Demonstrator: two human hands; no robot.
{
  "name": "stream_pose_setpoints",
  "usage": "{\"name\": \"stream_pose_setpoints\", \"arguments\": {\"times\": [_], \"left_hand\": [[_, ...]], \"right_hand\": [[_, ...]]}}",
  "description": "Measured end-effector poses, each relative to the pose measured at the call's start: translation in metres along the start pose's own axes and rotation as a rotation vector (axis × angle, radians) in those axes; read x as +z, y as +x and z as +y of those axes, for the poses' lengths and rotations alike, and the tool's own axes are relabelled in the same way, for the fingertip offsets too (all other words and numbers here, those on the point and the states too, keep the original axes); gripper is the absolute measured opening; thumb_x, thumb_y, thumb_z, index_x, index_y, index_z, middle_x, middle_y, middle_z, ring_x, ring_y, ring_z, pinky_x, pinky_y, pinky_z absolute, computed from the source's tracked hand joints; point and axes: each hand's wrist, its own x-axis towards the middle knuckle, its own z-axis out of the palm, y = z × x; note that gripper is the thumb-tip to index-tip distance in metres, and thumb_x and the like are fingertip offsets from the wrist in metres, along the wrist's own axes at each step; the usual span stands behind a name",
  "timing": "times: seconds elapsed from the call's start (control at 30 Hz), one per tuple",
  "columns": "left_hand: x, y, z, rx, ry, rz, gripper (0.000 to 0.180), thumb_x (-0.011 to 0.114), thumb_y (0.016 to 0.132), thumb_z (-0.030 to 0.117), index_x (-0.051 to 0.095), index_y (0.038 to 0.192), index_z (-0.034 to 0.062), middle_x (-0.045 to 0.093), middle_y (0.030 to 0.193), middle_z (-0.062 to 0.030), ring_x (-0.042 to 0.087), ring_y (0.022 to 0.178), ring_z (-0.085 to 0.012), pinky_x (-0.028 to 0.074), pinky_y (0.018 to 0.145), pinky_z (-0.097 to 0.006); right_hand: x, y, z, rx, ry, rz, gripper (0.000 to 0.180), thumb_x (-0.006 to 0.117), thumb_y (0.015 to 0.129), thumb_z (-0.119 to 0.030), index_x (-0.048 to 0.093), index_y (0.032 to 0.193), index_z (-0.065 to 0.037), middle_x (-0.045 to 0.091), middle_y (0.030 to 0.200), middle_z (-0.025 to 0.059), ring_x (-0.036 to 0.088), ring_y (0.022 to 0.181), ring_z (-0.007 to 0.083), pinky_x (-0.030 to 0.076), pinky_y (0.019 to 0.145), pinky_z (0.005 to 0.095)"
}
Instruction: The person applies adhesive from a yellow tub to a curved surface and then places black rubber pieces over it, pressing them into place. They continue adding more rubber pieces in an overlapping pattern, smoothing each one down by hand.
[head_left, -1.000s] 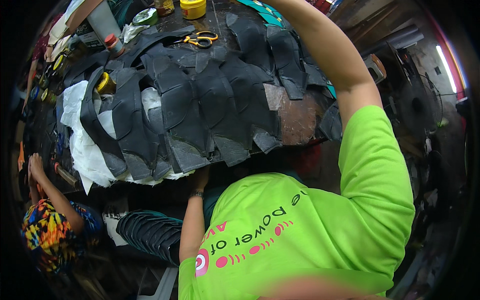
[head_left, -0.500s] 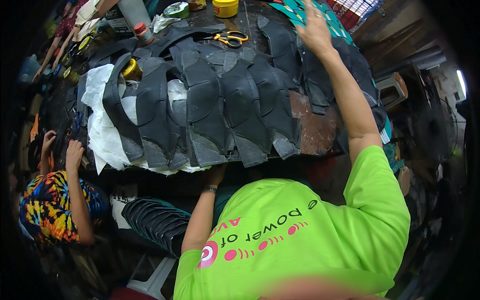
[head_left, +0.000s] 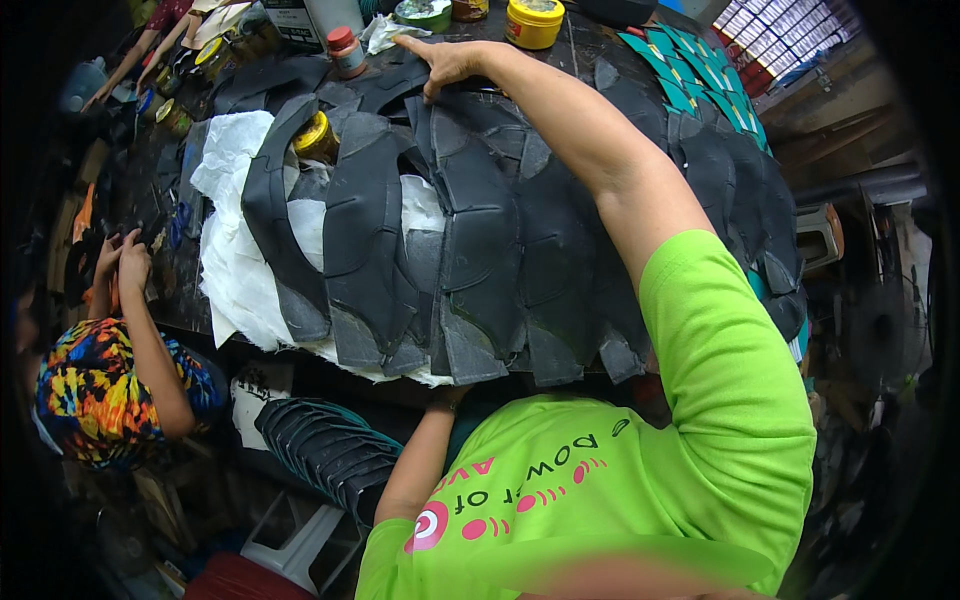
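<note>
My right hand (head_left: 446,68) reaches across the table at the far end of the row of black shaped pieces (head_left: 478,225). Its index finger is stretched toward a crumpled white rag (head_left: 382,36) and its thumb points down, close to the top of one black piece. No object shows between these fingers. The pieces are curved, with seam lines and greyish ends, and lie overlapping side by side. My left hand (head_left: 450,394) is low at the table's near edge; its fingers are hidden there.
White sheets (head_left: 235,270) lie under the left pieces. Yellow tubs (head_left: 533,24), a red-capped jar (head_left: 346,52) and green pieces (head_left: 700,75) stand or lie behind. Left of me, a stack of black pieces (head_left: 325,450) sits below table height. A person in a colourful shirt (head_left: 105,395) works at left.
My right hand has swung left from the green pieces to the far end of the black ones. The view has shifted, and the orange-handled scissors no longer show.
</note>
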Motion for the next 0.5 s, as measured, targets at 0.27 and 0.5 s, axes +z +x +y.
{"name": "stream_pose_setpoints", "arguments": {"times": [0.27,0.5], "left_hand": [[-0.002,0.002,-0.001,-0.017,-0.004,0.0,0.064,0.034,0.104,0.05,0.038,0.152,0.007,0.035,0.16,-0.018,0.033,0.147,-0.0377,0.033,0.116,-0.049],[0.003,-0.003,-0.004,-0.019,0.038,-0.001,0.065,0.034,0.104,0.05,0.037,0.152,0.0066,0.033,0.161,-0.0186,0.032,0.147,-0.0375,0.033,0.116,-0.049]], "right_hand": [[-0.003,-0.009,0.001,-0.138,-0.249,0.234,0.124,0.084,0.064,-0.012,0.01,0.162,-0.024,0.058,0.135,0.0244,0.058,0.123,0.0382,0.046,0.105,0.0457],[-0.005,-0.05,-0.02,-0.399,-0.281,0.639,0.112,0.082,0.067,-0.021,0.02,0.16,-0.027,0.061,0.125,0.0225,0.055,0.121,0.0422,0.045,0.106,0.0484]]}}
